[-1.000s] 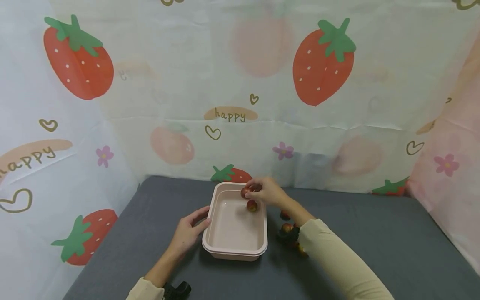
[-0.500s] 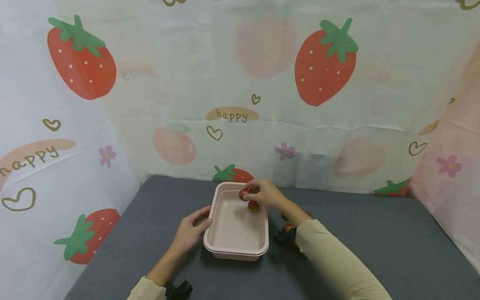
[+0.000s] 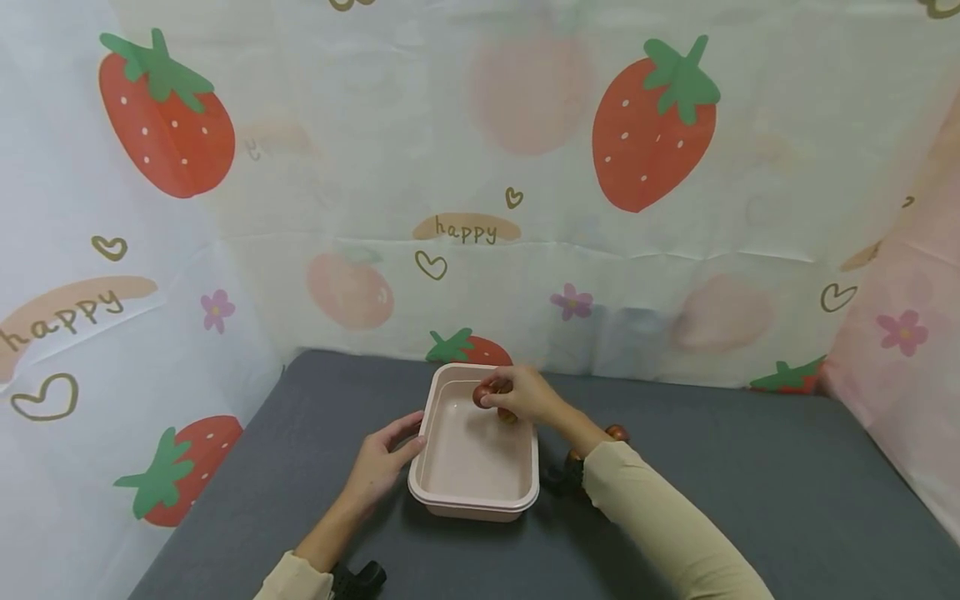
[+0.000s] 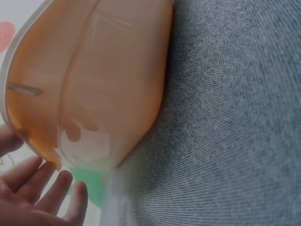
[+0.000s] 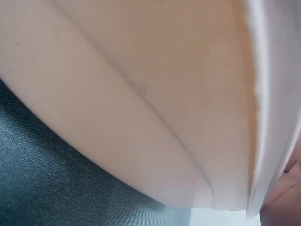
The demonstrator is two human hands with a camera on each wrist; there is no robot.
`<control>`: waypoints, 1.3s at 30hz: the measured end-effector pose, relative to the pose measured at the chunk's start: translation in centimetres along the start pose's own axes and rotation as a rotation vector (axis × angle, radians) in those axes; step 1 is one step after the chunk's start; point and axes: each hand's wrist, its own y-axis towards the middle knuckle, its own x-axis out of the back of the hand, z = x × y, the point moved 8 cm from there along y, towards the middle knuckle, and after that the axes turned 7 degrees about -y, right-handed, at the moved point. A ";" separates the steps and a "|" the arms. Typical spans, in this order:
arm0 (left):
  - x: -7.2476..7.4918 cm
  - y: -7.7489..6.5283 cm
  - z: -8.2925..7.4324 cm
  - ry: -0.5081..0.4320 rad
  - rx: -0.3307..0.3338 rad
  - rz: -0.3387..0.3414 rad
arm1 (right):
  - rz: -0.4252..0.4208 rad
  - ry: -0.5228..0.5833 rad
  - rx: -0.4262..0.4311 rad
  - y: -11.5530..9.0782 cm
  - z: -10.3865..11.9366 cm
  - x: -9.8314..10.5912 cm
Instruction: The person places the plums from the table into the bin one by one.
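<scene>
In the head view a pale pink plastic bin (image 3: pixel 465 467) stands on the table. My left hand (image 3: pixel 378 467) rests at its left rim, with loosely extended fingers; in the left wrist view the fingertips (image 4: pixel 63 181) are right at the rim. My right hand (image 3: pixel 528 396) reaches over the bin's far right corner and pinches a small red apple (image 3: pixel 482 395) between thumb and fingers. Another small apple (image 3: pixel 507 415) shows partly under that hand, inside the bin. The right wrist view is mostly filled by the bin's outer wall (image 5: pixel 155 84), with a bit of hand at the right edge.
More small apples (image 3: pixel 617 432) lie right of the bin, partly hidden by the right forearm and sleeve (image 3: pixel 660 508). Black wrist cameras sit at both wrists, the left one (image 3: pixel 360 581) near the front edge. A printed strawberry curtain (image 3: pixel 465 292) hangs behind the grey table (image 3: pixel 750 483).
My right hand has shifted slightly down and left over the bin with the apple, now covering more of the second apple. The left hand has stayed at the rim.
</scene>
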 end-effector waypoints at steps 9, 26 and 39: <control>0.1 0.2 0.0 0.002 -0.004 -0.002 | -0.010 -0.014 0.006 0.2 0.2 0.0; 0.1 0.0 -0.1 0.008 -0.003 0.001 | -0.046 -0.176 0.000 0.2 -0.1 -0.8; 0.1 0.1 0.0 0.005 0.007 -0.002 | -0.078 -0.292 0.001 0.6 -0.5 -1.4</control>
